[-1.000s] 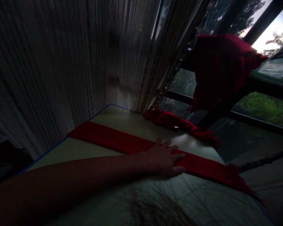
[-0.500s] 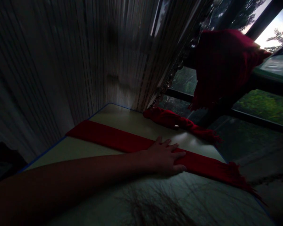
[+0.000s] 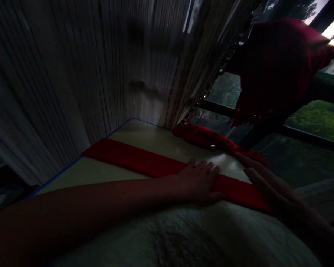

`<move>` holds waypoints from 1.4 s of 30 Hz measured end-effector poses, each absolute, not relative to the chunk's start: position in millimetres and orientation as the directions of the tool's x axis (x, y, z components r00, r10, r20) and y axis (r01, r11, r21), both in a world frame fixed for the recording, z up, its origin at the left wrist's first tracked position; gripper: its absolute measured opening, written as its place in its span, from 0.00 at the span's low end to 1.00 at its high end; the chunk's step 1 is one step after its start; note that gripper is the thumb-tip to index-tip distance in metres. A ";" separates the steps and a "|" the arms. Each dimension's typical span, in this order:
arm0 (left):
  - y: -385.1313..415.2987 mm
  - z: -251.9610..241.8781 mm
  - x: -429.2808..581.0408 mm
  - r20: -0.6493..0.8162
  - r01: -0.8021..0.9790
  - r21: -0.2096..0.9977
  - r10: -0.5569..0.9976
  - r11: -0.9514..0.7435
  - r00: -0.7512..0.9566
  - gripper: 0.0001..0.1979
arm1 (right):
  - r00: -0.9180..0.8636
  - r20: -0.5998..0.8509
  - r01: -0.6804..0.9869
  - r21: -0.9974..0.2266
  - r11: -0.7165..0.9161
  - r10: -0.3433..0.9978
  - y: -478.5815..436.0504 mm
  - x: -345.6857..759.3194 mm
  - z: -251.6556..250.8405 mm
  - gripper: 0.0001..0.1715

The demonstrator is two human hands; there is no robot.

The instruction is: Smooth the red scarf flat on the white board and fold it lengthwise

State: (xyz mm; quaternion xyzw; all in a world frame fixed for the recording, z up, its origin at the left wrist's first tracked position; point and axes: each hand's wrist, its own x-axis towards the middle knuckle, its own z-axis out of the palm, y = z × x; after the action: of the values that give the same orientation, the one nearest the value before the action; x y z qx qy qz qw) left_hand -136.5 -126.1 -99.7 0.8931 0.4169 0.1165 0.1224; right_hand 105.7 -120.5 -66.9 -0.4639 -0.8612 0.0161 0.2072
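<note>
A long red scarf, folded into a narrow flat strip, lies across the pale table with a blue edge. My left hand rests palm down on the middle of the strip, its fingers stretched out. From the right, my right hand reaches over the scarf's right part with its fingers extended, holding nothing I can see. It hides the scarf's fringed end. Whether it touches the cloth I cannot tell.
Another red fringed cloth lies bunched along the table's far edge. A red cloth hangs before the window at upper right. A pale striped curtain drops behind the table. The room is dim.
My right hand has come into view from the right, over the scarf's end. My left hand stays on the scarf, its fingers now closer together. The view has shifted slightly.
</note>
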 end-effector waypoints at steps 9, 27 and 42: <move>-127.3 -98.1 -134.3 0.098 0.731 0.307 0.785 -0.609 0.612 0.48 | -0.722 0.179 0.685 0.045 0.728 0.668 -48.9 130.6 -163.4 0.34; -127.8 -98.3 -135.3 0.116 0.733 0.289 0.783 -0.615 0.611 0.46 | -0.580 0.174 0.792 -0.106 0.601 0.796 -69.4 96.9 -146.9 0.37; -127.2 -98.1 -134.4 0.092 0.743 0.281 0.787 -0.608 0.610 0.44 | -0.573 0.162 0.799 -0.107 0.591 0.804 -67.8 102.1 -140.2 0.38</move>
State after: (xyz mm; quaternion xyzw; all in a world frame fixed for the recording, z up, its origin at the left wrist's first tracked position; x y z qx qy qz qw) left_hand -134.4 -127.2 -98.1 0.8907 0.4293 0.1034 0.1077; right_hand 102.1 -67.8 -140.2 -0.4520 -0.8867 0.0109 0.0968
